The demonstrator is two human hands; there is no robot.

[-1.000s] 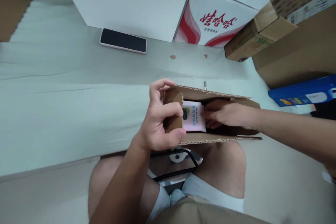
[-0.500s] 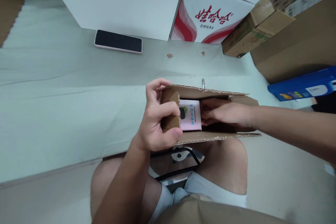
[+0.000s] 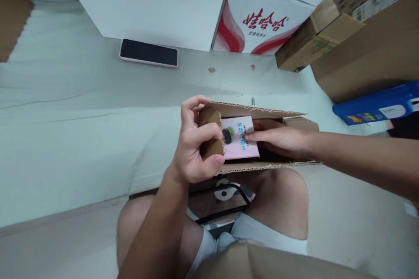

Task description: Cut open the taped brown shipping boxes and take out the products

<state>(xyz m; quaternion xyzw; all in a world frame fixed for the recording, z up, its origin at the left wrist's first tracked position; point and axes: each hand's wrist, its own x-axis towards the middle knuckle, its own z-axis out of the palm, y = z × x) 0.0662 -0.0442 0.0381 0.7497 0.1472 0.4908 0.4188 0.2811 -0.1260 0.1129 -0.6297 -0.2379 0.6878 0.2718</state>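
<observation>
Evidently, the left hand [image 3: 194,152] has its grip clamped on the open carton [image 3: 235,111]; inside its mouth, the pink box [image 3: 240,148] is touched by the right hand [image 3: 281,139], closure unverifiable. Advisable: carton steady, box square within.

The left hand [image 3: 198,144] grips one end of an open corrugated box [image 3: 237,110], fingers hooked over its flap. The right hand [image 3: 278,139] reaches into the other end, a digit resting on the printed face of a small pink carton [image 3: 238,151]; its other fingers are partly hidden. Beyond, on the pale-covered table [image 3: 65,152], a dark-faced phone [image 3: 149,53] lies against a white panel [image 3: 147,8], left of a red-and-white carton [image 3: 262,37].
</observation>
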